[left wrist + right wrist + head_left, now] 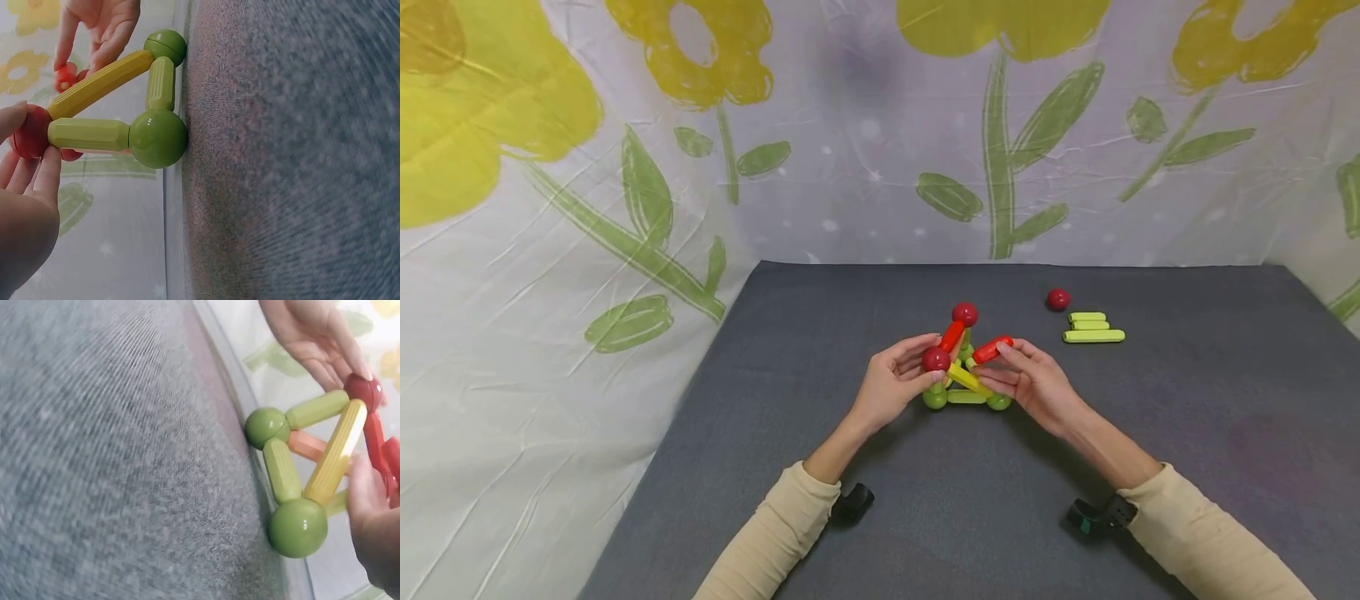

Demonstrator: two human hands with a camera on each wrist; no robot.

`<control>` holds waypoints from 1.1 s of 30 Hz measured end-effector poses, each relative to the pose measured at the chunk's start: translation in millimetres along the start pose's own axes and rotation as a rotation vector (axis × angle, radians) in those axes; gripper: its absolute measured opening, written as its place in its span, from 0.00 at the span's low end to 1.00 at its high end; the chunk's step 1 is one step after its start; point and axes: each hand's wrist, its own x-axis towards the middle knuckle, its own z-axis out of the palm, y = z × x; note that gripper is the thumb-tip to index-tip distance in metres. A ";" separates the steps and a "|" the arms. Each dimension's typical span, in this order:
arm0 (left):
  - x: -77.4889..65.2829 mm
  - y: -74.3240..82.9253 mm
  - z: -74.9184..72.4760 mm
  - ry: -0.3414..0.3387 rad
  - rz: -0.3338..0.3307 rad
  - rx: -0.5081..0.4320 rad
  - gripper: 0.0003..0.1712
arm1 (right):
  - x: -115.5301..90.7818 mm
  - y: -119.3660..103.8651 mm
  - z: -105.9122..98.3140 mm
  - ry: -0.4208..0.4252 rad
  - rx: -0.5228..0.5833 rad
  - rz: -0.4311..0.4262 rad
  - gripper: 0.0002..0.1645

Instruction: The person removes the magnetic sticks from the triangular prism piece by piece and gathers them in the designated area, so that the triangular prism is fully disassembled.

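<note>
A frame of rods and balls stands on the table. Its base shows green balls (935, 397) joined by a light green rod (966, 397). My left hand (886, 385) pinches a dark red ball (936, 359) at the upper front corner. From that ball a yellow rod (968, 380) slopes to the right green ball (998, 402), and a light green rod (90, 134) runs to another green ball (158, 139). A red rod (952, 336) links it with a farther red ball (965, 314). My right hand (1037, 385) holds a loose red rod (992, 349) beside the frame.
Beyond my right hand a red ball (1058, 300) and several light green rods (1093, 337) lie on the dark grey table (925, 533). White cloth walls (865, 192) with printed flowers enclose the back and sides. Both wrists wear a black band (853, 504).
</note>
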 end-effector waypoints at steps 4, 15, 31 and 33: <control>0.1 0.3 0.4 0.001 0.000 0.006 0.29 | -1.5 -2.4 -2.9 0.050 0.035 -0.047 0.05; 0.2 1.7 0.3 -0.006 -0.035 0.000 0.29 | -2.5 -6.2 -14.6 0.127 -0.052 -0.051 0.09; -4.2 29.1 2.6 -0.020 -0.045 0.001 0.28 | -8.7 -12.2 -44.6 0.277 -0.050 -0.022 0.17; -4.0 29.2 2.4 -0.020 -0.042 0.002 0.28 | -10.3 -14.6 -48.3 0.291 -0.047 -0.018 0.17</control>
